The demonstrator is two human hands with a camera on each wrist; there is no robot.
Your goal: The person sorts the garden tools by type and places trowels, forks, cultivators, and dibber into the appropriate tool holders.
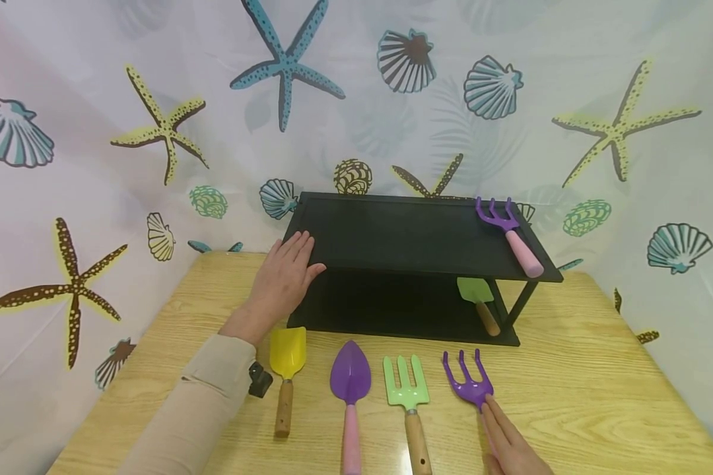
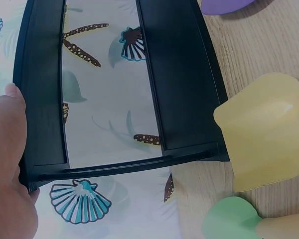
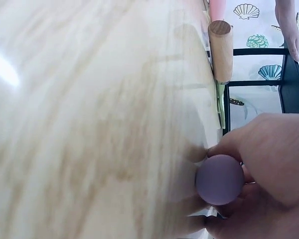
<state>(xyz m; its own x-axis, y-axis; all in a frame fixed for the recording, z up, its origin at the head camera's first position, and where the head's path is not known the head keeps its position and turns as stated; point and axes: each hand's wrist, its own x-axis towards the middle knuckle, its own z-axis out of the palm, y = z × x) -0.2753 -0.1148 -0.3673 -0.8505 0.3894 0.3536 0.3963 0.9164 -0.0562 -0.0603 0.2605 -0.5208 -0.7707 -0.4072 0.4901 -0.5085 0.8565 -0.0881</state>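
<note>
My left hand (image 1: 282,274) rests on the left end of the black two-tier rack (image 1: 386,234), fingers laid straight over its upper shelf. My right hand (image 1: 511,442) grips the pink handle of a purple hand fork (image 1: 472,390) at the front right; the handle's round end (image 3: 219,180) shows among the fingers in the right wrist view. The fork's three tines point toward the rack. A matching purple fork (image 1: 519,251) lies on the upper shelf's right end. On the lower shelf, also at the right, is a green shovel (image 1: 476,290) with a wooden handle.
Left of the held fork lie a green fork (image 1: 407,394), a purple trowel (image 1: 350,373) and a yellow shovel (image 1: 288,353). A green tool (image 2: 231,219) with a wooden handle shows beside the yellow shovel in the left wrist view. A patterned curtain (image 1: 356,125) stands behind the rack.
</note>
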